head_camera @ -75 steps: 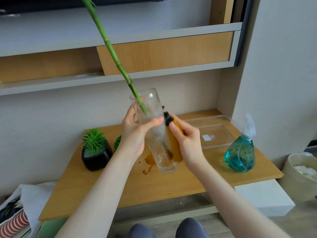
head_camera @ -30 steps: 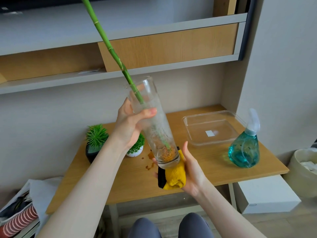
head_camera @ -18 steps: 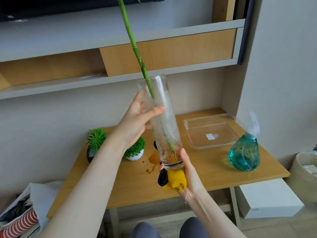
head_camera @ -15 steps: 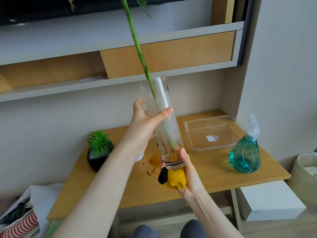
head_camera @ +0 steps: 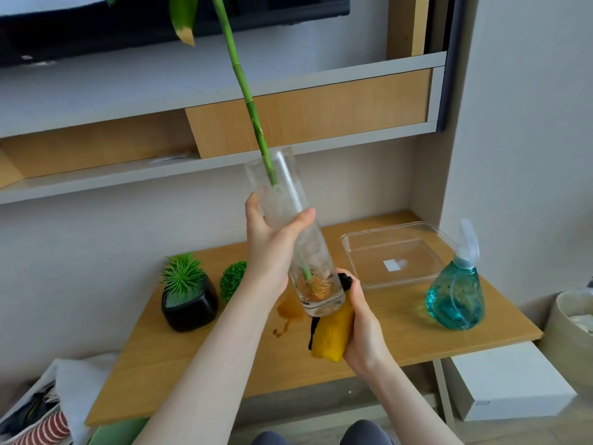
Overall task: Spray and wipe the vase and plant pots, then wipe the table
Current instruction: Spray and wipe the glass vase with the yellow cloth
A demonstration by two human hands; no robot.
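A tall clear glass vase [head_camera: 308, 252] with a green bamboo stalk [head_camera: 247, 101] in it hangs tilted above the wooden table [head_camera: 179, 351]. My left hand [head_camera: 272, 248] grips the vase around its upper half. My right hand [head_camera: 362, 329] holds a yellow cloth [head_camera: 332, 335] with a black edge against the vase's lower right side and base. A black pot [head_camera: 189, 308] with a spiky green plant stands at the table's left. A small round green plant [head_camera: 232, 281] sits beside it, its pot hidden by my left arm.
A teal spray bottle [head_camera: 455, 298] stands at the table's right end, a clear plastic tray [head_camera: 394, 255] behind it. A brown stain [head_camera: 288, 311] marks the tabletop under the vase. A bin [head_camera: 574, 335] and white box [head_camera: 510, 387] are at lower right; shelves run above.
The vase is held in nearly the same spot, still tilted. My right hand has slid the cloth from under the base up along the vase's lower right side. The view has shifted slightly.
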